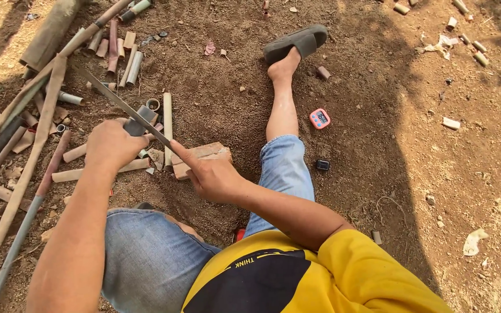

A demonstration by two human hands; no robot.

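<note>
While the person sits on the dirt ground [378, 174], the left hand [113, 145] clamps a short dark tube piece [135, 127] steady, and the right hand [213, 177] grips a long blade [120, 102] laid across it, forefinger extended for control.

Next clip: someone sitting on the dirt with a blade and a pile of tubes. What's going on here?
A person sits on bare brown soil. The left hand grips a short dark tube piece, and a long flat metal blade lies across it. The right hand holds the blade's near end, index finger along it. Cut brownish tube sections and long poles lie to the left; a small pink timer sits by the outstretched leg.
</note>
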